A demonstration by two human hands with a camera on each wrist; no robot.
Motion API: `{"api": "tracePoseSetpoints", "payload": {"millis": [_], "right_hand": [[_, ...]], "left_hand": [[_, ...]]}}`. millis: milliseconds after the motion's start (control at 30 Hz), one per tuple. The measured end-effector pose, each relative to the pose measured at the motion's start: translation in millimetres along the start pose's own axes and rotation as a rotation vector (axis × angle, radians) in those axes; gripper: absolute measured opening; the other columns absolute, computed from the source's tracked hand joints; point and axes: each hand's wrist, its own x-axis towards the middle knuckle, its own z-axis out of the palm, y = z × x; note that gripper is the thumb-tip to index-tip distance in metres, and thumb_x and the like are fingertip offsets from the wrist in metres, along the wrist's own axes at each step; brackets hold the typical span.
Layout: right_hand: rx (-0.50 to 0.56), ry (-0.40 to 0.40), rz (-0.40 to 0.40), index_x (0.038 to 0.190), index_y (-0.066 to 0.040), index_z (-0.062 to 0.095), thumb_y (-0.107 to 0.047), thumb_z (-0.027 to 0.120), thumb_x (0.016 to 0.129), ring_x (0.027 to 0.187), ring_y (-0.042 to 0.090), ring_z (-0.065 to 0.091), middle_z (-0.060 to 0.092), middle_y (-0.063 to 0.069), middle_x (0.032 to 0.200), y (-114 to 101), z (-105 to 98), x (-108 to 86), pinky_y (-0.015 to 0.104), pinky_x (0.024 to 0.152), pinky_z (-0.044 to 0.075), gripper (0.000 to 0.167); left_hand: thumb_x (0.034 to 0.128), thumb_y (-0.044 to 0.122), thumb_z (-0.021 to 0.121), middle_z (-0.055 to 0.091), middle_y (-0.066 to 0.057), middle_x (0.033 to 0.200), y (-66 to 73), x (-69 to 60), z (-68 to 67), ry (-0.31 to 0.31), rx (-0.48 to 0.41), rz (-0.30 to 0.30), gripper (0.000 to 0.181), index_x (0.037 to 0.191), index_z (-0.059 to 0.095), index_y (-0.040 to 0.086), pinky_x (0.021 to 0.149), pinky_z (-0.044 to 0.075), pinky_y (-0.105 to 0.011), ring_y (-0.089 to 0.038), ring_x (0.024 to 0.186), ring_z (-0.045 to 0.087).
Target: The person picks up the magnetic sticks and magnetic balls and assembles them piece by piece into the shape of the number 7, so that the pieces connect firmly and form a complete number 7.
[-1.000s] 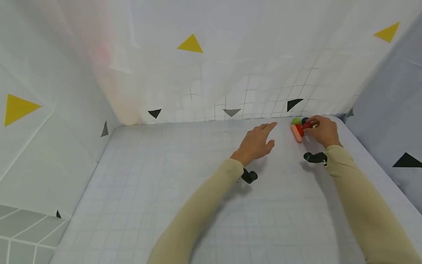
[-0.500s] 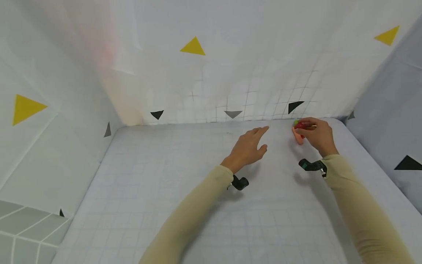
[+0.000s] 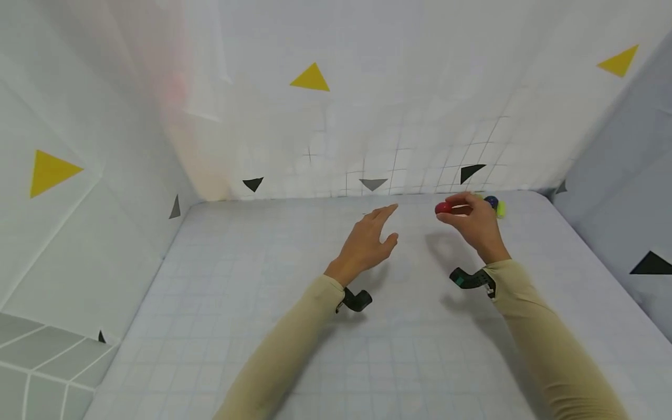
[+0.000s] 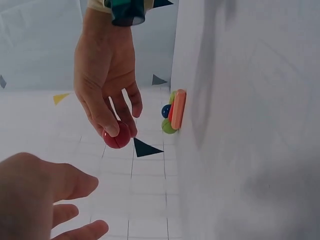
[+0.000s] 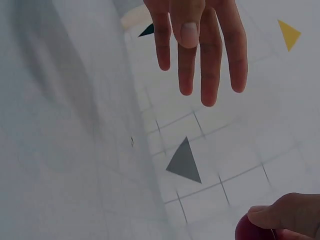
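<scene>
Your right hand (image 3: 475,224) pinches the red ball (image 3: 443,208) above the table (image 3: 420,350), far edge (image 3: 294,199) beyond the grip, blue ball (image 3: 492,202) rightward, a gap leftward to your left hand (image 3: 364,242), fingers extended.

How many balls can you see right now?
3: a red ball held by the right hand, and a blue ball and a green ball near the orange stick. More may be hidden there.

Premises consistent with a laboratory-type recording booth. Evidence: pale sheeted walls (image 3: 420,64) enclosing a white grid-lined tabletop (image 3: 252,315); yellow triangle markers (image 3: 311,77) at 9, 12 and 2 o'clock; wrist-worn cameras (image 3: 467,279).
</scene>
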Motion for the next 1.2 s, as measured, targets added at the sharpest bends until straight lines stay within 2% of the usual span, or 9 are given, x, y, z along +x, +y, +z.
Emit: {"api": "tracePoseSetpoints", "payload": {"millis": [133, 333, 467, 633, 933, 1200], "right_hand": [[0.022, -0.014, -0.034, 0.133, -0.004, 0.064, -0.030, 0.080, 0.095, 0.122, 0.034, 0.056, 0.061, 0.015, 0.132, -6.4, 16.9, -5.9, 0.041, 0.090, 0.051, 0.048], [0.037, -0.046, -0.087, 0.131, -0.006, 0.067, -0.027, 0.082, 0.094, 0.118, 0.034, 0.059, 0.066, 0.014, 0.127, -13.4, 37.5, -10.4, 0.039, 0.086, 0.053, 0.045], [0.048, -0.085, -0.097, 0.132, -0.005, 0.066, -0.023, 0.081, 0.094, 0.118, 0.034, 0.059, 0.065, 0.015, 0.129, -20.1, 48.2, -11.6, 0.039, 0.088, 0.054, 0.044], [0.069, -0.127, -0.110, 0.131, -0.005, 0.067, -0.019, 0.081, 0.094, 0.116, 0.035, 0.062, 0.065, 0.015, 0.129, -28.4, 63.5, -12.1, 0.045, 0.090, 0.056, 0.042], [0.105, -0.163, -0.162, 0.133, -0.006, 0.067, -0.013, 0.082, 0.092, 0.111, 0.031, 0.066, 0.067, 0.013, 0.125, -40.8, 91.2, -11.8, 0.048, 0.090, 0.057, 0.044], [0.107, -0.173, -0.192, 0.124, -0.004, 0.068, -0.011, 0.083, 0.090, 0.109, 0.032, 0.066, 0.071, 0.015, 0.117, -52.3, 113.3, -11.5, 0.048, 0.092, 0.056, 0.037]], "left_hand": [[0.1029, 0.018, 0.065, 0.045, -0.007, 0.158, -10.8, -9.8, -6.8, 0.022, -0.020, -0.023, 0.063, 0.161, 0.040, 0.015, 0.115, 0.038, -0.042, -0.027, 0.143, 0.045], [0.1015, 0.016, 0.067, 0.045, -0.007, 0.158, -25.2, -22.4, -17.7, 0.042, -0.050, -0.066, 0.065, 0.161, 0.041, 0.016, 0.114, 0.039, -0.043, -0.029, 0.142, 0.046], [0.1006, 0.012, 0.068, 0.048, -0.009, 0.156, -33.1, -25.3, -23.6, 0.069, -0.059, -0.049, 0.062, 0.158, 0.045, 0.014, 0.114, 0.039, -0.043, -0.029, 0.141, 0.046], [0.0995, 0.008, 0.069, 0.051, -0.009, 0.153, -44.0, -31.4, -31.2, 0.116, -0.062, -0.036, 0.057, 0.154, 0.051, 0.011, 0.113, 0.040, -0.041, -0.027, 0.140, 0.047], [0.0987, 0.008, 0.070, 0.053, -0.011, 0.151, -72.5, -44.0, -43.2, 0.198, -0.087, -0.133, 0.053, 0.150, 0.056, 0.010, 0.114, 0.039, -0.044, -0.028, 0.141, 0.046], [0.1008, 0.010, 0.067, 0.054, -0.007, 0.151, -89.7, -47.4, -50.1, 0.208, -0.099, -0.208, 0.050, 0.149, 0.057, 0.011, 0.116, 0.035, -0.039, -0.024, 0.143, 0.045]]}}
